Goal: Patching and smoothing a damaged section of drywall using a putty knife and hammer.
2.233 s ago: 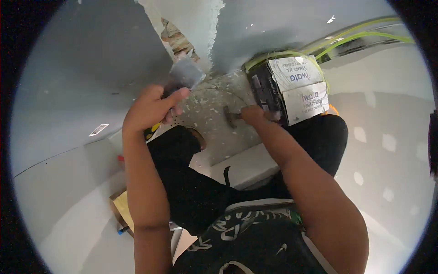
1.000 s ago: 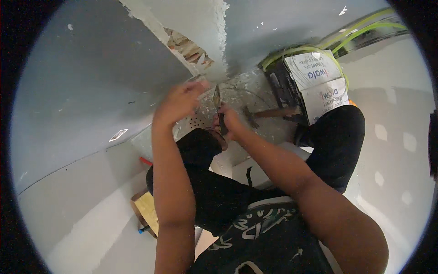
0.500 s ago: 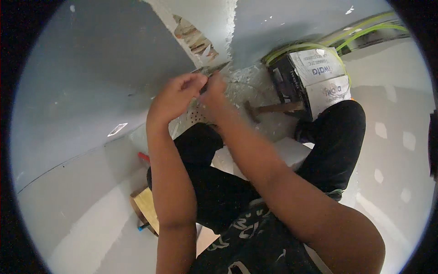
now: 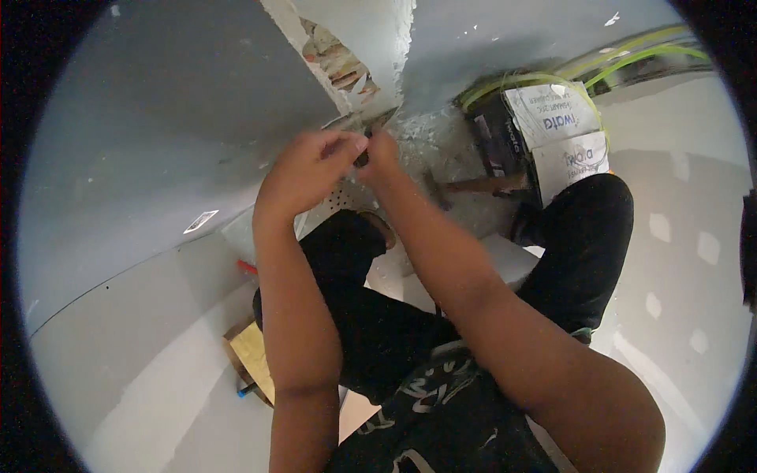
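Both my hands have risen to the broken wall edge. My left hand and right hand are pinched closed together on a small dark tool. I'd judge short, controlled strokes work best; a hammer lies right.

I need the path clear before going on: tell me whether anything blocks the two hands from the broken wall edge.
Nothing visible blocks them. The left hand and right hand are together at the broken wall edge, pinching a small dark tool. The hammer lies off to the right on the floor.
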{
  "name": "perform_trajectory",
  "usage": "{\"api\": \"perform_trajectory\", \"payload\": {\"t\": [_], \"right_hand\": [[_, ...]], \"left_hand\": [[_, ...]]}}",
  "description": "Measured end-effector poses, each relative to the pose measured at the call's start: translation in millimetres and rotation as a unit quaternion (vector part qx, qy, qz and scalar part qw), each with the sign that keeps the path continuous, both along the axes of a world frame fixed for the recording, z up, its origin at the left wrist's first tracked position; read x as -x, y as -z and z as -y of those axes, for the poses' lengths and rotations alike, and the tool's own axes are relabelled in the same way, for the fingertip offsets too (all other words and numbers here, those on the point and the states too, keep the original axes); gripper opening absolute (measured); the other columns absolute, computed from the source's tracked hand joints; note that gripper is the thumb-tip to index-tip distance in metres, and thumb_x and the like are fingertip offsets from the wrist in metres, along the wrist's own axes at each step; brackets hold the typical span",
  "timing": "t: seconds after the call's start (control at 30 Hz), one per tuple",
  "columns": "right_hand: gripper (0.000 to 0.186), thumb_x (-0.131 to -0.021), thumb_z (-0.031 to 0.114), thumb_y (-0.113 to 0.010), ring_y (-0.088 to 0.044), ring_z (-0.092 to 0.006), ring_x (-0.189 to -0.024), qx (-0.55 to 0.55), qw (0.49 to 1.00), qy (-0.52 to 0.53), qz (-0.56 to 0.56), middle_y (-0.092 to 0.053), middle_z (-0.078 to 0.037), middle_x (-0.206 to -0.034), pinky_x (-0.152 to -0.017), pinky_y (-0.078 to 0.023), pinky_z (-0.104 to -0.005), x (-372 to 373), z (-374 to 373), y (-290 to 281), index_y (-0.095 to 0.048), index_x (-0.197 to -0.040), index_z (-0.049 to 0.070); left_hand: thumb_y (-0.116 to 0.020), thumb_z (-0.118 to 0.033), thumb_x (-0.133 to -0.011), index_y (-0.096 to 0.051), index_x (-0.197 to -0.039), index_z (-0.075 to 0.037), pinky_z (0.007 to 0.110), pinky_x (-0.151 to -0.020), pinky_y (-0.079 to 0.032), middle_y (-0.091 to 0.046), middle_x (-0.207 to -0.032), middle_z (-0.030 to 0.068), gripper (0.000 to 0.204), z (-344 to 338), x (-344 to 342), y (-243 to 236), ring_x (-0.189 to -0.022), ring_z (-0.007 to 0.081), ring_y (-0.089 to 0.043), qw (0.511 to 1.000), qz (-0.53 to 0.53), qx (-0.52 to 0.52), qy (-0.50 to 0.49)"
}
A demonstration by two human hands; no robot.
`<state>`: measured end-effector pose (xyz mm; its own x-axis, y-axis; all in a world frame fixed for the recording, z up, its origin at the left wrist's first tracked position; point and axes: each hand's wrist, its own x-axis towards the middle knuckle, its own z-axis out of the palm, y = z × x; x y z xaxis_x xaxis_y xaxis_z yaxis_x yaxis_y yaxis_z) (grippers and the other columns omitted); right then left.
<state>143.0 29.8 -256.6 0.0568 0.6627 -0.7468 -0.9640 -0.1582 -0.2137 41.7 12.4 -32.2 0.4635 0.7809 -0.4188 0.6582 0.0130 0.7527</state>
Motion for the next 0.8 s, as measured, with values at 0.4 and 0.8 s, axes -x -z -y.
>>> {"api": "perform_trajectory", "payload": {"t": [0.4, 0.8], "right_hand": [[0.023, -0.094, 0.021, -0.044, -0.058, -0.0242, -0.065, 0.022, 0.995, -0.054, 0.085, -0.054, -0.009, -0.075, -0.05, -0.046, -0.0371, 22, 20, -22, -0.053, -0.1, 0.001], [0.029, -0.096, 0.024, -0.042, -0.06, -0.026, -0.063, -0.004, 0.996, -0.068, 0.05, -0.061, -0.014, -0.079, -0.053, -0.051, -0.039, 18, 23, -2, -0.056, -0.106, 0.0]], "left_hand": [[-0.058, -0.041, -0.093, -0.067, -0.111, -0.002, 0.03, -0.074, -0.048, -0.067, -0.086, 0.005, 0.044, 12, 19, 2, -0.077, 0.0123, -0.06, 0.998, -0.009, 0.057, -0.008], [-0.059, -0.034, -0.093, -0.069, -0.104, -0.002, 0.029, -0.07, -0.048, -0.068, -0.082, 0.0045, 0.035, 12, 2, -1, -0.073, 0.0111, -0.06, 1.0, 0.011, 0.016, 0.016]]}}
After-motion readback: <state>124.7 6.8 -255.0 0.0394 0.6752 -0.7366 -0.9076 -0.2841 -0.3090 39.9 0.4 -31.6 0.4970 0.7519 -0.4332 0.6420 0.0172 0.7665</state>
